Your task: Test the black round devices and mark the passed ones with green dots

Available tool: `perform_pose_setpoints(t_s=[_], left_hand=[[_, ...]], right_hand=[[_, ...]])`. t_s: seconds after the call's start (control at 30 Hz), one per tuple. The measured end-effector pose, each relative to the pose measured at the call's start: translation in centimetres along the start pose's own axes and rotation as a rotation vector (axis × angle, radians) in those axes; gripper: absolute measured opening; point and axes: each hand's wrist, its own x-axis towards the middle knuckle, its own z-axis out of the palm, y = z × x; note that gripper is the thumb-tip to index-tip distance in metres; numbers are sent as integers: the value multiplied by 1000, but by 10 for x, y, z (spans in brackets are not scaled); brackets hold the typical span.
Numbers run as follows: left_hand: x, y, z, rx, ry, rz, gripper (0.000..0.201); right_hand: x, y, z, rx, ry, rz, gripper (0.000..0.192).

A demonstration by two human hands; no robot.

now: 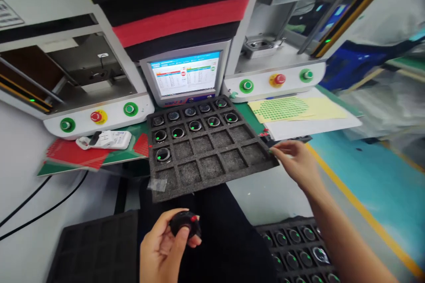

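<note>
No wording can be read anywhere. The monitor, beyond the foam tray and up-left of the right hand, shows coloured tables too blurred to read; a sticker far up-left carries illegible print.

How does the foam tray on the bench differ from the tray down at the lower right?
The foam tray on the bench is mostly empty: round parts fill only its far rows, and the right hand touches its right edge. The tray at the lower right sits lower, untouched, with a part in every visible pocket; the frame edge cuts it off. Both are dark, gridded, holding round parts with green dots.
</note>
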Motion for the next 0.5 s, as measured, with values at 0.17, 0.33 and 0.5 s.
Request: perform_pose_setpoints(t_s=[0.17, 0.33, 0.5], left_hand=[[-6, -7, 8, 27, -62, 84, 15], [-7, -15, 4, 257, -171, 358, 21], [-10, -15, 0, 399, -175, 459, 18]], right_hand=[[-76, -61, -8, 53, -118, -528, 16], [-125, -107, -3, 383, -582, -838, 14], [-123, -112, 2, 443, -588, -784, 7]])
